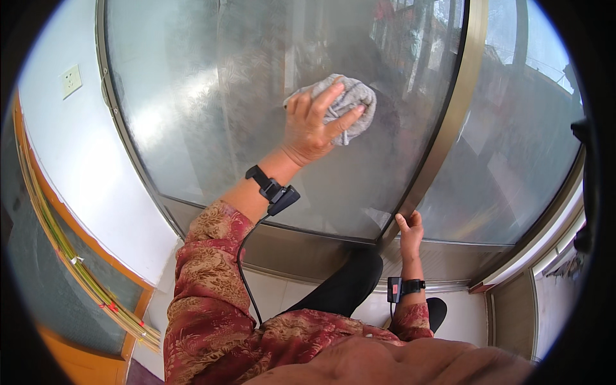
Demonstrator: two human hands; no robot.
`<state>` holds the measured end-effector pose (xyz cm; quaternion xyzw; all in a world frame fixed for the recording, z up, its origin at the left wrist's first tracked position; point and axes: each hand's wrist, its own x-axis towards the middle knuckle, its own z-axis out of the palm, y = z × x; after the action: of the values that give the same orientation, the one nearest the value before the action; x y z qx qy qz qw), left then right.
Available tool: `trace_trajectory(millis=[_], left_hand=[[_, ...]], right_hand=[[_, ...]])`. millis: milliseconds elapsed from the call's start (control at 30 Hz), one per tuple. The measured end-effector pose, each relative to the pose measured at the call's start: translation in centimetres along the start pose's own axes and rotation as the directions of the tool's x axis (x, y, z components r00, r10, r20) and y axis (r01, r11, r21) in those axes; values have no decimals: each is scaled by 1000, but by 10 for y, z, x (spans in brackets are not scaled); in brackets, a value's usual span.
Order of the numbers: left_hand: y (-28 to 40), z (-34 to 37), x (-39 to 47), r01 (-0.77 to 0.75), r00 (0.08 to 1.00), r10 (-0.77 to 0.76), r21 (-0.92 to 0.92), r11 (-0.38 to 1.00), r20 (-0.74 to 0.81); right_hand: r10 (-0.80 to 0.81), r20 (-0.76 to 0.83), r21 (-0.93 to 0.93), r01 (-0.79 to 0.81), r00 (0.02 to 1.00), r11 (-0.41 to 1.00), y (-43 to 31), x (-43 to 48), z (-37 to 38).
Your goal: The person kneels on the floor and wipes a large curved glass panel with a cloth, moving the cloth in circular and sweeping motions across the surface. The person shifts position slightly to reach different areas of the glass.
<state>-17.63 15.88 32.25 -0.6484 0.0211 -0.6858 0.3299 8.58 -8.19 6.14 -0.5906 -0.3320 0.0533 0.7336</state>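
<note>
My left hand presses a crumpled grey cloth against the large glass pane of a metal-framed door, fingers spread over the cloth. Lower right, my right hand holds the edge of the upright metal door frame between thumb and fingers, near the bottom of the glass. Whitish streaks and reflections show on the pane. The underside of the cloth is hidden.
To the right is a second glass pane. A white wall with a socket stands at left, beside long thin sticks leaning by an orange-framed dark board. My knee, in black, is close to the lower door panel.
</note>
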Motion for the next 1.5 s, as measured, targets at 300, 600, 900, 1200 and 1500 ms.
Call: trace_trajectory(millis=[300, 600, 900, 1200, 1500], left_hand=[[-95, -65, -55, 163, 986, -169, 189, 968, 16], [-159, -96, -98, 510, 860, -468, 309, 803, -203], [-31, -34, -69, 618, 783, -595, 112, 778, -179], [156, 27, -48, 276, 954, -262, -89, 957, 143], [119, 4, -70, 116, 982, -89, -160, 980, 167]], right_hand=[[17, 9, 27, -18, 1000, 999, 5, 1, -2], [-7, 9, 59, 7, 1000, 998, 4, 1, 2], [45, -28, 2, -45, 999, 999, 2, 0, 5], [-2, 0, 66, 2, 1000, 998, 18, 7, -1], [40, -4, 64, -39, 999, 997, 9, 4, 1]])
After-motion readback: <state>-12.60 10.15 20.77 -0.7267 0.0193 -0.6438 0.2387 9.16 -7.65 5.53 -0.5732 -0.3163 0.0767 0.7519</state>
